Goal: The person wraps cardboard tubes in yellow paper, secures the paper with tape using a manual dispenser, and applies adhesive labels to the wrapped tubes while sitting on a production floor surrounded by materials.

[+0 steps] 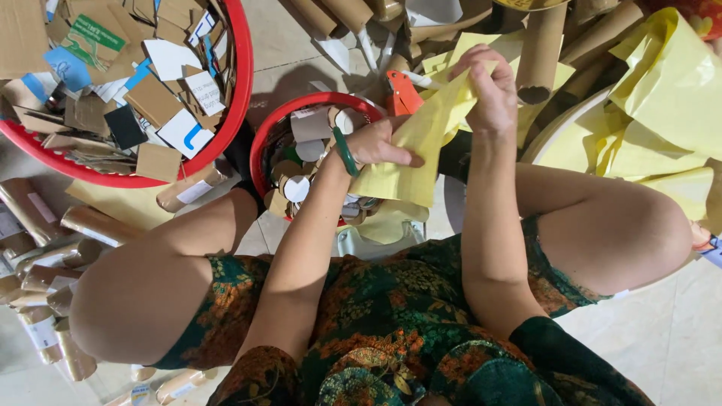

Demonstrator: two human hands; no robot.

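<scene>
Two hands, left hand [374, 143], right hand [490, 90], yellow sheet [421, 143] between (pinched taut).

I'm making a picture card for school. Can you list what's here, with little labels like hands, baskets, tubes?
left hand: pinches the lower part of the yellow lined paper sheet
right hand: grips the same sheet's top edge
small round red basket: holds short cardboard tube pieces
large round red basket: holds flat cardboard scraps
long brown cardboard tubes: piled beyond the hands
orange-handled tool: lies behind the sheet
</scene>
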